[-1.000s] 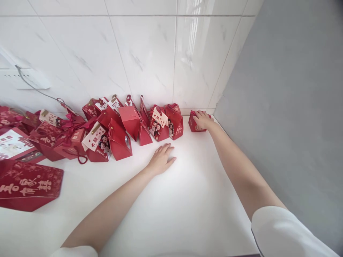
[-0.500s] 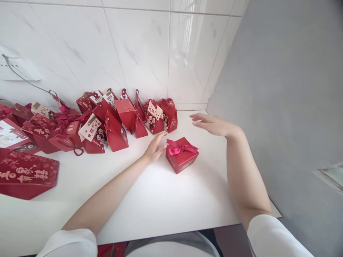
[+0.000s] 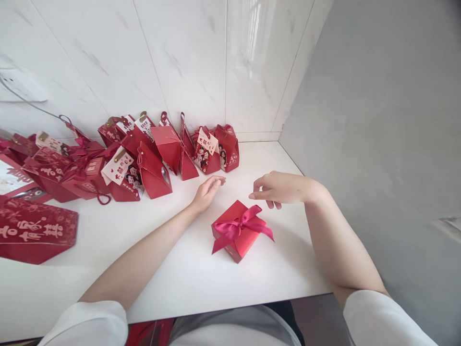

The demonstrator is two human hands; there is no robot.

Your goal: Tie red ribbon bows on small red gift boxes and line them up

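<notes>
A red gift box (image 3: 236,233) with a bright pink ribbon bow on its lid stands on the white tabletop, turned at an angle to me. Beyond its left back corner is my left hand (image 3: 208,193), fingers stretched out and holding nothing. My right hand (image 3: 276,190) hovers behind and to the right of the box, its fingers loosely bent and apart with nothing in them. Neither hand touches the box.
Several red gift boxes (image 3: 154,168) with ribbons and tags crowd the tiled wall (image 3: 187,57) at the back left. A larger red box with lettering (image 3: 39,230) lies at the left. A grey wall (image 3: 382,120) borders the table's right side.
The box has moved nearer to me and turned, and its bow now spreads wider. My right hand has come lower and nearer, its fingers more bent. My left hand has hardly shifted.
</notes>
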